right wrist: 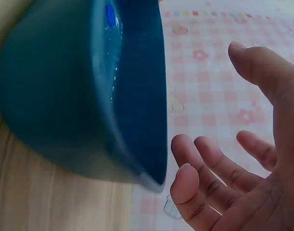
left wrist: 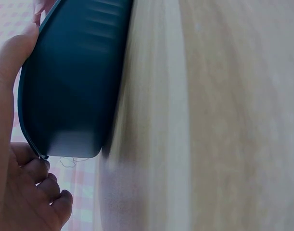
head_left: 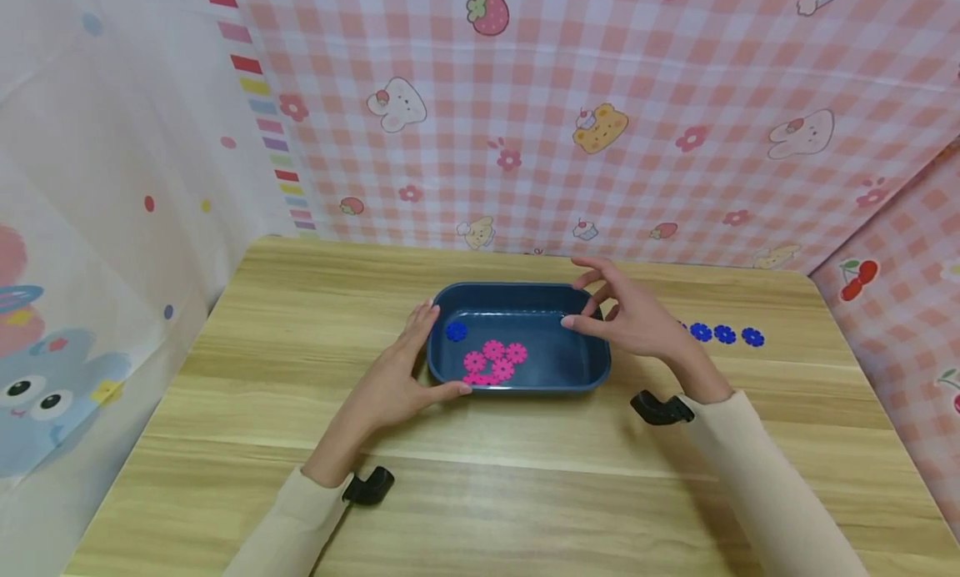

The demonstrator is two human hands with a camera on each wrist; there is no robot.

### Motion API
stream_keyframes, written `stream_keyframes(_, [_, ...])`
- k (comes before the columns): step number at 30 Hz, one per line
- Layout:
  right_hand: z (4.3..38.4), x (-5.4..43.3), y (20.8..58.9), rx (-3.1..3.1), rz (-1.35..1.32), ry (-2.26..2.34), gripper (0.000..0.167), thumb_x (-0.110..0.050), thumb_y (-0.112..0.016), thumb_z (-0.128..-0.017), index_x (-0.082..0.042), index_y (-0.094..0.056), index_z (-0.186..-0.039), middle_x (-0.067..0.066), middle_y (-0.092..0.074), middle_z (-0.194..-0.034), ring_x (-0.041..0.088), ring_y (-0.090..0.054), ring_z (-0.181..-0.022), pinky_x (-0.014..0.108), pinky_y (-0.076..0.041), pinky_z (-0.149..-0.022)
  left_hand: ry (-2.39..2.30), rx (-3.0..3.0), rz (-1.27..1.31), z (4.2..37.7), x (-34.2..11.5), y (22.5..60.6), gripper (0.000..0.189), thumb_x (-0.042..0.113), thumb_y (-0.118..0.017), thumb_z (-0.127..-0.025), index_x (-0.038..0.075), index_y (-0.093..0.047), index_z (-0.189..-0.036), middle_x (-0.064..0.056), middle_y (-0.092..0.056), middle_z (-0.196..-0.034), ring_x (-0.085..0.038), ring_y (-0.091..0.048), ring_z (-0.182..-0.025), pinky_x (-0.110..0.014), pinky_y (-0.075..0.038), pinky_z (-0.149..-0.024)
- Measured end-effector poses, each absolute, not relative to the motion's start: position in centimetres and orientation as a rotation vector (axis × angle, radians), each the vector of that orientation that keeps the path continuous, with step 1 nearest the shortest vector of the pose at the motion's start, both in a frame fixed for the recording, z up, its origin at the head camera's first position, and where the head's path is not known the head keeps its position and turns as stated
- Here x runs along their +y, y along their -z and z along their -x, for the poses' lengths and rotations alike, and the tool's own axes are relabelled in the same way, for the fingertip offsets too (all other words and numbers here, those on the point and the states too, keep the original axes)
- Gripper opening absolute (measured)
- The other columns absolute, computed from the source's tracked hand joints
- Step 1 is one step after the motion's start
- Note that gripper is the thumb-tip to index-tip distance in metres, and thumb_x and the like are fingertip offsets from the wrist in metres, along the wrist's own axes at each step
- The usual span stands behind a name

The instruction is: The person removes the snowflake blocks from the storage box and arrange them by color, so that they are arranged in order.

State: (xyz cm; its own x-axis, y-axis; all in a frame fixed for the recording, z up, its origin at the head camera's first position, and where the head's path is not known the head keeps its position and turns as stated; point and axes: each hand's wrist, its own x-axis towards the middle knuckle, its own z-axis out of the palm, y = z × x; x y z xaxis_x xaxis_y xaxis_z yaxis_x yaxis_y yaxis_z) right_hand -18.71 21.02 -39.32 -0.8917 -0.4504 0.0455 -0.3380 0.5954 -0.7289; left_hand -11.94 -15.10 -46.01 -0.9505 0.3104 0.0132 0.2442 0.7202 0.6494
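A dark blue rectangular tray (head_left: 525,386) sits on the table, holding several pink flower-shaped discs (head_left: 492,349) toward its near left and a blue flower-shaped disc (head_left: 456,332) at its far left. My left hand (head_left: 393,385) holds the tray's left end, thumb on the near rim and fingers against the end wall. In the left wrist view, the left thumb (left wrist: 19,48) touches the rim while the fingers (left wrist: 48,187) bend by the corner. Over the tray's right end hovers my right hand (head_left: 633,314), fingers spread and loosely bent, with nothing between them. The right wrist view shows that hand (right wrist: 248,173) apart from the rim.
Right of the tray, several blue flower-shaped discs (head_left: 724,334) lie in a row on the wooden table (head_left: 510,494), one partly hidden behind the right hand. A pink checked cloth (head_left: 525,127) hangs along the back edge, with more cloth at both sides.
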Motion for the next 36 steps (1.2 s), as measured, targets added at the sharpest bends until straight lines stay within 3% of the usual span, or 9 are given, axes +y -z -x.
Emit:
stream_keyframes(19, [20.6,16.4,37.9,2.571,0.905,0.993,0.087,-0.045,-0.081,-0.087,-0.025,-0.034,-0.158,0.011,-0.061,-0.136,0.013,-0.068,-0.09,0.034,-0.057,-0.069,-1.048,2.824,-0.459,12.0,-15.0,46.0,0.121,0.08,-0.07,-0.076,0.03,-0.007,-0.166,0.003,-0.003,-0.175,-0.022,-0.01,-0.162,-0.058,-0.027,-0.125])
stream_keyframes(27, [21.4,14.5,38.6,2.495,0.985,0.933,0.084,-0.043,-0.08,-0.088,-0.021,-0.037,-0.157,0.011,-0.062,-0.132,0.012,-0.068,-0.088,0.043,-0.058,-0.081,-1.047,2.822,-0.446,12.1,-15.0,46.2,0.119,0.077,-0.072,-0.077,0.033,-0.006,-0.166,0.003,-0.004,-0.175,-0.025,-0.012,-0.161,-0.059,-0.028,-0.125])
stream_keyframes(36, [22.4,11.9,39.8,2.415,1.027,0.864,0.077,-0.043,-0.079,-0.089,-0.014,-0.046,-0.152,0.008,-0.065,-0.125,0.013,-0.067,-0.088,0.032,-0.057,-0.076,-1.049,2.823,-0.463,12.1,-15.1,46.2,0.12,0.081,-0.069,-0.076,0.033,-0.005,-0.166,0.004,-0.003,-0.175,-0.026,-0.014,-0.161,-0.058,-0.029,-0.125])
